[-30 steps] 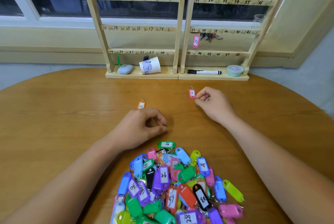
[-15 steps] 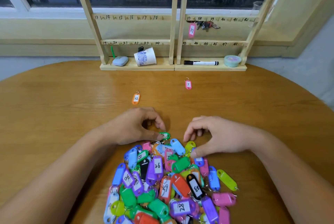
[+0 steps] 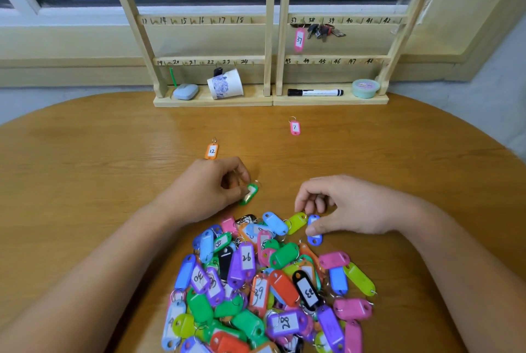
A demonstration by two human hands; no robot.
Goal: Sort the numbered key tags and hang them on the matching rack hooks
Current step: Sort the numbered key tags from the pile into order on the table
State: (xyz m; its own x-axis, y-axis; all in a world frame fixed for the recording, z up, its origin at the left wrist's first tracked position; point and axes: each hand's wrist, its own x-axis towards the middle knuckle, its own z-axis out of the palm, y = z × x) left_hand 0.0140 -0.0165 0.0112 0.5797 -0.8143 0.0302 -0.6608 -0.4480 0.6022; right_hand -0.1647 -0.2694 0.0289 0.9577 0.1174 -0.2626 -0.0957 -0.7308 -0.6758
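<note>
1. Mostly, glossy oblong plastic key tags (image 3: 270, 290) with paper labels lay heaped at 6 o'clock on the wood-grain table (image 3: 85, 167).
2. The left hand (image 3: 205, 190), curled, pinched a green tag (image 3: 250, 194) beyond the heap's 11 o'clock edge.
3. The right hand (image 3: 350, 207) pinched a blue tag (image 3: 315, 239) at its 1 o'clock edge.
</note>
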